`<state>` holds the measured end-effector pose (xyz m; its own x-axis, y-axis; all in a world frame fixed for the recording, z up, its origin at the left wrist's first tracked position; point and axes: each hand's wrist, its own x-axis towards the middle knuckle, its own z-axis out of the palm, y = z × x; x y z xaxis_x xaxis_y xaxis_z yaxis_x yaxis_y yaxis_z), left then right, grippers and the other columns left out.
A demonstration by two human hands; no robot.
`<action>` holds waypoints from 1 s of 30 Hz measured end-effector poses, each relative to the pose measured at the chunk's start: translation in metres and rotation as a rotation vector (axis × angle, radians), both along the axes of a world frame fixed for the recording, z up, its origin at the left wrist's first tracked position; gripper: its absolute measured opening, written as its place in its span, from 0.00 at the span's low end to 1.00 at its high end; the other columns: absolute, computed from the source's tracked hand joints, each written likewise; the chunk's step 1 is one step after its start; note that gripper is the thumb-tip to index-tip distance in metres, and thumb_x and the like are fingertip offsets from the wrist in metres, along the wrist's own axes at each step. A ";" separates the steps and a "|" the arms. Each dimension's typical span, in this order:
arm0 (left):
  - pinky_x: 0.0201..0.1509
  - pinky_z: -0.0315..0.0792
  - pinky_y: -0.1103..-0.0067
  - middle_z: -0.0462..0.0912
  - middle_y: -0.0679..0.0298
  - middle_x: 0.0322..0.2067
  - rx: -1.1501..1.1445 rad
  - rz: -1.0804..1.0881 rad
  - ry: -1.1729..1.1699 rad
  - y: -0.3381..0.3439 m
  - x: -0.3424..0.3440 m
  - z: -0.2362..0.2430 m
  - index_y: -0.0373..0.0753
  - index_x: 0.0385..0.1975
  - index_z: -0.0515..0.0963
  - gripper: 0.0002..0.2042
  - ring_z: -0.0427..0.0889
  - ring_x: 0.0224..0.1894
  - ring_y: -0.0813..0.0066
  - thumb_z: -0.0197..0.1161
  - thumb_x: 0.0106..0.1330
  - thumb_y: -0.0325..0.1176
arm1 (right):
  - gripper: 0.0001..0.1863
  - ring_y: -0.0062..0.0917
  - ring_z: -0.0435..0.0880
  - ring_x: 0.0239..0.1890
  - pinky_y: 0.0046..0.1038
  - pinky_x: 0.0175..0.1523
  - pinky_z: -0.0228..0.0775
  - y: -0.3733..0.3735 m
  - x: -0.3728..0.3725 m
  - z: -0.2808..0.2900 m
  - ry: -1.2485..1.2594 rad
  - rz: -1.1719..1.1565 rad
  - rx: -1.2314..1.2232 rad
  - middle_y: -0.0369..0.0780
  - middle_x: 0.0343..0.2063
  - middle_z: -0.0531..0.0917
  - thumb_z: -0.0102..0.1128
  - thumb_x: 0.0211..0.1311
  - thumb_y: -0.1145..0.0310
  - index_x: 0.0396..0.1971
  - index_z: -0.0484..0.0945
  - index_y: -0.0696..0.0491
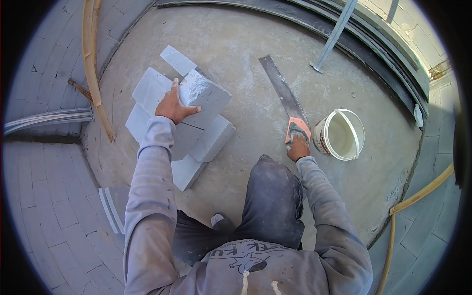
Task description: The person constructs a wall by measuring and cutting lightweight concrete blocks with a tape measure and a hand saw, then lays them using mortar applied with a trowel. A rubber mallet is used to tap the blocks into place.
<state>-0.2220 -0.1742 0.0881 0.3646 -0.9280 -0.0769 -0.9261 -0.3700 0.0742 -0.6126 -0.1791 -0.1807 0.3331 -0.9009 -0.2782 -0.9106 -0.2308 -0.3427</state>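
My left hand [173, 104] grips the near-left corner of a pale grey aerated concrete block [212, 98], thumb and fingers spread across it. One end of this block is rough, white and crumbly. It rests on a stack of similar blocks [150, 88], and a dark line shows on one of them near my wrist. My right hand [298, 146] is closed around the orange handle of a hand saw [282, 87]. The saw's dusty blade points away and to the left, low over the floor, apart from the blocks; whether it touches the floor I cannot tell.
Just right of the saw stands a white bucket [322, 135] with its handle raised. Long dark boards [295, 18] lie along the far wall, with a metal post [334, 37] before them. Wooden strips [90, 59] lean at the left, near metal profiles [49, 119]. A yellowish hose [423, 194] is at right.
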 end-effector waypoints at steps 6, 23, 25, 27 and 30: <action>0.61 0.67 0.70 0.74 0.47 0.54 0.183 -0.018 0.107 -0.003 -0.027 0.010 0.33 0.64 0.59 0.51 0.73 0.58 0.54 0.75 0.39 0.51 | 0.44 0.45 0.63 0.65 0.37 0.67 0.58 -0.019 -0.007 0.053 -0.204 -0.133 0.160 0.52 0.61 0.65 0.71 0.49 0.53 0.61 0.61 0.59; 0.70 0.55 0.72 0.59 0.37 0.64 -0.204 -0.514 0.629 -0.003 -0.111 0.013 0.31 0.69 0.48 0.51 0.60 0.67 0.47 0.75 0.49 0.44 | 0.48 0.41 0.72 0.55 0.38 0.59 0.62 -0.059 0.040 0.295 -0.475 0.268 -0.446 0.48 0.49 0.74 0.76 0.33 0.55 0.58 0.65 0.57; 0.69 0.54 0.63 0.58 0.42 0.65 -0.456 0.069 1.232 0.024 -0.123 -0.039 0.35 0.70 0.46 0.50 0.60 0.67 0.49 0.69 0.55 0.52 | 0.44 0.39 0.73 0.53 0.39 0.58 0.62 -0.054 0.051 0.266 -0.393 0.247 -0.555 0.47 0.47 0.74 0.75 0.34 0.58 0.56 0.67 0.57; 0.68 0.57 0.59 0.55 0.41 0.66 -0.244 0.375 1.521 0.052 -0.144 -0.064 0.36 0.71 0.42 0.50 0.60 0.67 0.47 0.60 0.59 0.62 | 0.42 0.40 0.73 0.51 0.38 0.55 0.61 -0.049 0.055 0.231 -0.254 0.276 -0.628 0.45 0.45 0.74 0.73 0.33 0.63 0.55 0.67 0.56; 0.64 0.63 0.59 0.60 0.43 0.64 -0.278 0.642 1.807 0.071 -0.152 -0.108 0.37 0.69 0.49 0.48 0.64 0.65 0.49 0.54 0.60 0.67 | 0.39 0.38 0.72 0.52 0.41 0.56 0.60 -0.025 0.068 0.196 -0.187 0.397 -0.608 0.46 0.46 0.73 0.71 0.35 0.67 0.54 0.67 0.56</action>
<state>-0.3736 -0.1027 -0.0201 0.2732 -0.7597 -0.5901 0.5482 -0.3811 0.7445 -0.5441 -0.2045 0.0155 0.6579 -0.6802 0.3234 -0.6588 -0.7278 -0.1906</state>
